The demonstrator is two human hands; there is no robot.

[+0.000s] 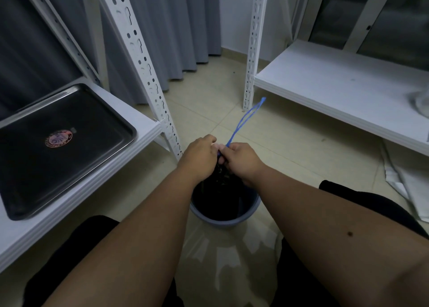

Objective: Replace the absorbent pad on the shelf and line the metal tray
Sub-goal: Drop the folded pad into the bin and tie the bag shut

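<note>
A dark metal tray (41,167) with a round sticker lies bare on the left white shelf (144,123). Between the two shelves, over a blue-grey bin (222,220) on the floor, both my hands work at the gathered neck of a black bin bag (222,179). My left hand (199,153) grips the bag's neck. My right hand (241,158) pinches the blue drawstring (246,118), whose loop stands up and away from me. No absorbent pad shows on either shelf.
A second white shelf (336,90) stands at right, with a pale crumpled thing (421,104) at its far right edge. White sheets (404,183) lie on the floor beneath it. Perforated white uprights (144,58) and grey curtains (176,28) stand behind.
</note>
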